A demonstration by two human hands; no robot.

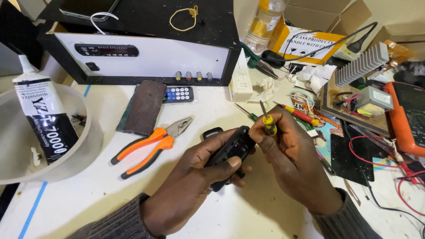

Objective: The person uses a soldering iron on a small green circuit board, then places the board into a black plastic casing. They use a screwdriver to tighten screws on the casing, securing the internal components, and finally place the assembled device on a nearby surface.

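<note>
Head view: left hand (201, 172) grasps a small black device (230, 152) above the white table (88, 194); right hand (287, 155) grips a yellow-handled screwdriver (267, 121) at its top edge. Casing appears closed; opening judged barely begun. Orange pliers (150, 146) lie just beside.

A cluttered white workbench under even light

The white tabletop (248, 212) has a blue tape strip (33, 208) near its left edge. At the back stand a black-and-white speaker box (150, 55) and brown cardboard boxes (327, 13). Orange-handled pliers (148, 146), a clear tub (66, 155) and an orange multimeter (409, 117) lie about.
</note>
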